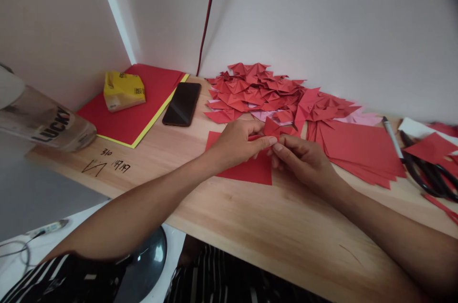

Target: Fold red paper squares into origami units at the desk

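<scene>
My left hand (238, 143) and my right hand (304, 160) meet over the wooden desk (250, 217), both pinching a small folded red paper piece (274, 129) between their fingertips. Under the hands lies a flat red paper sheet (246, 169). Just behind them is a heap of folded red paper pieces (257, 86), with a few pink ones mixed in. A stack of flat red sheets (358, 150) lies to the right of my right hand.
A black phone (182, 103) lies left of the heap. A yellow tissue pack (123, 89) rests on a red and yellow pad (143, 107). A clear bottle (39, 119) is at the far left. A pen (391, 137) and black scissors (427, 172) lie at the right.
</scene>
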`<state>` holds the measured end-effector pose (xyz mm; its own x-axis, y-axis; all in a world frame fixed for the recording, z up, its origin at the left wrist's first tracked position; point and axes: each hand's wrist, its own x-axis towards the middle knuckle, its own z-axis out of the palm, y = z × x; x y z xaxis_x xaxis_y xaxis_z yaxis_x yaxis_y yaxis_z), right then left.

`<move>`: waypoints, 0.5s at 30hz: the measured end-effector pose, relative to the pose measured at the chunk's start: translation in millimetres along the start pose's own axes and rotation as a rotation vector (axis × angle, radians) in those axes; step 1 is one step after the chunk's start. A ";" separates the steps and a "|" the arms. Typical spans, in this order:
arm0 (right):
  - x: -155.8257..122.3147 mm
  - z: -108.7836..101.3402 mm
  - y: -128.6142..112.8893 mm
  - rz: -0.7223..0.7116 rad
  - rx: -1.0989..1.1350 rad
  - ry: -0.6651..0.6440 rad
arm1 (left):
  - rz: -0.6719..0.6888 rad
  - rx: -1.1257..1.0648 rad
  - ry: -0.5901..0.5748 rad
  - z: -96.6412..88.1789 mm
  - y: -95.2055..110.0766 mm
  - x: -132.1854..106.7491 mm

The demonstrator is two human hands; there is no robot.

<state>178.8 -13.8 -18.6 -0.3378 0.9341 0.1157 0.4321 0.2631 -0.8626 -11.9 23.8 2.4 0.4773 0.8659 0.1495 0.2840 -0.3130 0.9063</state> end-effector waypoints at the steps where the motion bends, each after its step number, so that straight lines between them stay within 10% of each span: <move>1: -0.2 0.1 0.3 0.003 -0.005 0.009 | -0.006 -0.003 0.005 0.0 0.2 -0.1; 15: -1.0 0.1 4.9 0.022 0.057 0.002 | -0.072 -0.162 -0.158 0.1 -4.1 1.8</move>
<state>181.2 -13.5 -23.0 -0.3266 0.9401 0.0972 0.3914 0.2282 -0.8915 -12.1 26.6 -1.0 0.5885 0.8080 0.0296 0.1909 -0.1745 0.9660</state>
